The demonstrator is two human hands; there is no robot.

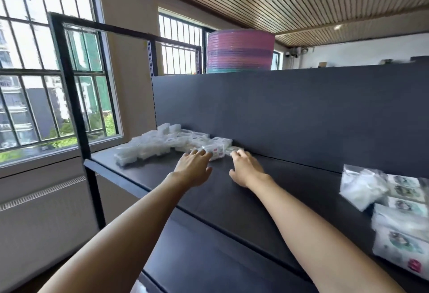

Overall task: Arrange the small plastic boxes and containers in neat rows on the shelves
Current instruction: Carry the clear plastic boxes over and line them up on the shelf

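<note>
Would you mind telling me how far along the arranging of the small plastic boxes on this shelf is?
Early to midway. Done: most of the small clear boxes sit gathered at the shelf's back left, though still jumbled, not in rows. In hand: the left hand and right hand reach the cluster's near end, fingers touching boxes. Left: straightening rows; the bagged packets on the right lie untouched.

Dark shelf (232,199), small boxes (171,145), packets (394,211)
</note>
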